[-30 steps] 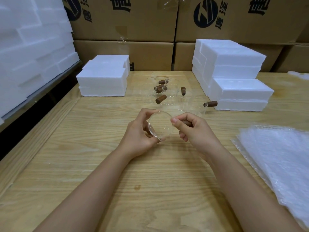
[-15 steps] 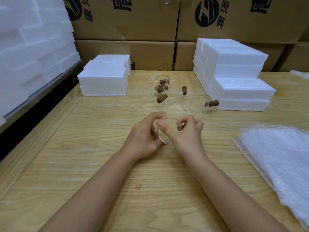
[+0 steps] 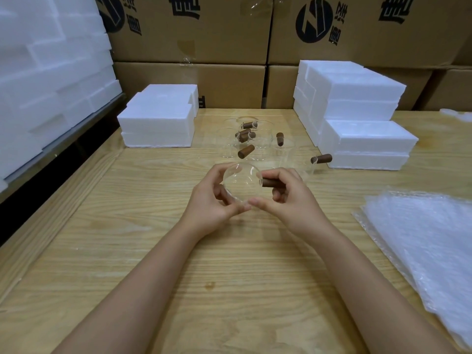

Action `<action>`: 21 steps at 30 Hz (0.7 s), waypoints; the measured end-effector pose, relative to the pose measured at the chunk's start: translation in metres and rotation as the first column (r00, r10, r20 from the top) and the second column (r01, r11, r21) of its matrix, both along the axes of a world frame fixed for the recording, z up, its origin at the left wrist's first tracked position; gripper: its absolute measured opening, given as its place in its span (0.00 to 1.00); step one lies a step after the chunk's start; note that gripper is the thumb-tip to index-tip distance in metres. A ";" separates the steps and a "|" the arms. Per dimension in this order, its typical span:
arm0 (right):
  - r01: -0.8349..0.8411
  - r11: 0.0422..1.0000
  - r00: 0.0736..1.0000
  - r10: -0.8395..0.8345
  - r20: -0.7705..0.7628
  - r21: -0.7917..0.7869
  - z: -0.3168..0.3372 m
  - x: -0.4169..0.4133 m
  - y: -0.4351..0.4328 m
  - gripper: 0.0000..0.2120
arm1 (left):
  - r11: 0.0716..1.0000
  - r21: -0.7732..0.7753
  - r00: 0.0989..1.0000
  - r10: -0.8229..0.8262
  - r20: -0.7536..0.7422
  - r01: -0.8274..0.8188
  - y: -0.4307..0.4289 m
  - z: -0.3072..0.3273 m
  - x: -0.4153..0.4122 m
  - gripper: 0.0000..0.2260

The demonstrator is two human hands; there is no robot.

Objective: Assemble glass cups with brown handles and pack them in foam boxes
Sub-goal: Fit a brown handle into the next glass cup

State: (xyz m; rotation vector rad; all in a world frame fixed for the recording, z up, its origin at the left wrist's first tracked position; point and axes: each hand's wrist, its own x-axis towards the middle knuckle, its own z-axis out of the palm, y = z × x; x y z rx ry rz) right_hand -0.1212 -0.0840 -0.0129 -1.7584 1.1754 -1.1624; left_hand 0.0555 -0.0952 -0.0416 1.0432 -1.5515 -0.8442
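Observation:
A clear glass cup [image 3: 242, 181] is held above the wooden table [image 3: 127, 251], tilted with its mouth toward me. My left hand [image 3: 213, 200] grips the cup's left side and bottom. My right hand [image 3: 288, 198] pinches the brown handle [image 3: 272, 182] that sticks out of the cup's right side. Behind my hands stand several more glass cups with brown handles [image 3: 245, 151]. White foam boxes are stacked at the back left [image 3: 158, 123] and at the back right [image 3: 362, 139].
Bubble wrap sheets [image 3: 429, 246] lie at the table's right edge. More foam pieces [image 3: 46, 67] fill a shelf on the left. Cardboard cartons [image 3: 204, 31] line the back wall. One cup's handle [image 3: 321, 158] points toward the right foam stack.
The cup has been turned in my hands. The brown handle, earlier covered by my right fingers, now shows on the cup's right side, and my right hand has shifted right.

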 end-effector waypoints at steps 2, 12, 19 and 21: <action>-0.043 0.999 0.996 0.042 0.073 0.008 0.002 -0.004 -0.001 0.16 | 0.999 0.026 0.999 -0.036 -0.029 0.036 0.000 0.002 0.000 0.32; 0.022 0.999 0.950 -0.035 0.310 0.045 0.000 -0.007 -0.006 0.06 | 0.979 0.081 0.974 -0.172 -0.146 0.185 0.003 0.008 0.002 0.39; 0.091 0.984 0.882 -0.151 0.447 0.154 0.001 -0.006 -0.012 0.07 | 0.965 0.064 0.960 -0.243 -0.140 0.254 0.002 0.005 0.000 0.38; 0.084 0.973 0.872 -0.177 0.457 0.215 -0.001 -0.004 -0.013 0.10 | 0.978 0.046 0.974 -0.199 -0.111 0.205 0.002 0.005 0.000 0.38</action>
